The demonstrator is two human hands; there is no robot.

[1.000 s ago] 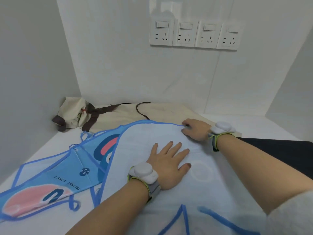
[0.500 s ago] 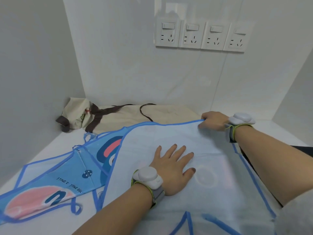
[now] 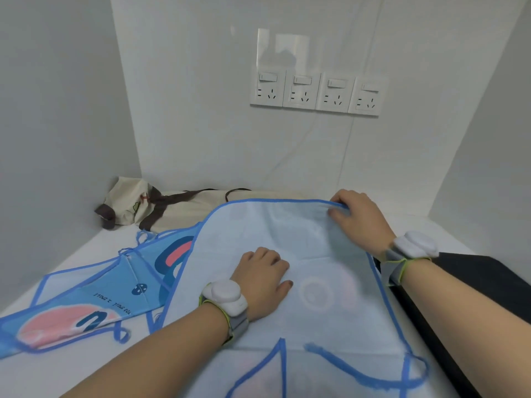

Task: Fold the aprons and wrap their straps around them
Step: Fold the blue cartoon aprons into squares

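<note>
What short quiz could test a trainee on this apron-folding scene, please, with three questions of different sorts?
1. True or false: the right hand pinches the far edge of the blue apron.
2. The left hand rests on: A) the beige apron; B) the blue apron; C) the wall sockets.
3. Fill in: the beige apron's straps are dark ____.

Key: 1 true; 2 B; 3 brown.

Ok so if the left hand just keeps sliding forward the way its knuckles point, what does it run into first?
Probably only more of the blue apron it rests on. The left hand points toward the far blue-trimmed edge, and just past that edge lies the beige apron. The right hand sits off to the side, though depth is hard to judge.
</note>
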